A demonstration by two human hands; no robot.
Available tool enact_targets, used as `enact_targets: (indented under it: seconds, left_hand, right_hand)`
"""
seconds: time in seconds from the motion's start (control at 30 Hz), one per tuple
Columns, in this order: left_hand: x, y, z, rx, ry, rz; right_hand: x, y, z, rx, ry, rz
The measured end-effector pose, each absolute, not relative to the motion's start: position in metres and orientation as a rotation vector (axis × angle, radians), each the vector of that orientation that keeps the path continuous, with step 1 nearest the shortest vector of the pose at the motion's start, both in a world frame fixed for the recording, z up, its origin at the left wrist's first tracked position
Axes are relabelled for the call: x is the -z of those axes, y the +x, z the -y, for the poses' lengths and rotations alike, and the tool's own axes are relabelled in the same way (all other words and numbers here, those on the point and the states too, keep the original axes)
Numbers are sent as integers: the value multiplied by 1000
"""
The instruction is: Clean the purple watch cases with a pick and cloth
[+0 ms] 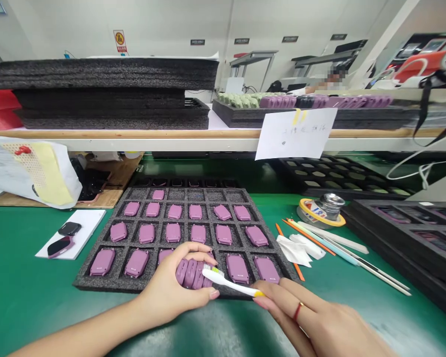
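Note:
In my left hand [171, 285] sits a short row of purple watch-like cases [193, 273], stacked face to face, fingers wrapped round them. My right hand [315, 312] pinches the yellow-tipped handle of a white toothbrush [232, 283]. Its bristles are at the right end of the stack, seemingly touching it. Just behind both hands lies a black foam tray [96, 285] whose pockets hold many more purple cases, one in most pockets. Several pockets of its back row hold none. The left hand hides part of the tray's front row.
White paper [80, 235] with two small cases lies left. On the right are pencils and sticks [319, 238], crumpled tissue [295, 250], a metal-topped jar in a yellow-rimmed dish [321, 213] and another foam tray [405, 243]. A shelf [152, 144] with stacked foam crosses behind.

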State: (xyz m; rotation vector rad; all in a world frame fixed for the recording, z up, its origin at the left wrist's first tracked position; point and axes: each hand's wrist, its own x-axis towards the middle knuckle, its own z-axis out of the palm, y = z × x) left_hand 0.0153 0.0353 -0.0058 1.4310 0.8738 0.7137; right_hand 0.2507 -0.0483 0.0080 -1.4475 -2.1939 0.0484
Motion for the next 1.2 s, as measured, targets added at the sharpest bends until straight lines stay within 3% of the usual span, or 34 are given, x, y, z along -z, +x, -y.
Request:
enact_targets:
  seconds: [0.23,0.4,0.6,0.77,0.83,1.03,1.1,1.2]
  left_hand:
    - [8,13,-35,-723,1401,-858]
    - [8,12,-29,-788,1464,-852]
    - [-2,4,-13,-854,1439,-846]
    - [-4,-3,2,-908,1480,-768]
    - [-3,-4,5,-946,1497,-745]
    - [-2,-5,5,-1062,1664,-690]
    - [-2,-5,3,-1110,1754,-659]
    - [0,-7,-2,-1228,1925,-601]
  right_hand:
    - [3,257,35,51,-1500,2053]
    - [3,250,42,-180,-1370,2166]
    - [20,332,21,571,-1950,1899]
    - [13,355,5,600,-1930,1883]
    - [6,325,7,296,-1775,1881]
    - [-10,214,19,-1462,-1025,1684]
    - [-13,192,15,-1733,-859,1578]
    - [-16,172,4,-1825,-865,1459]
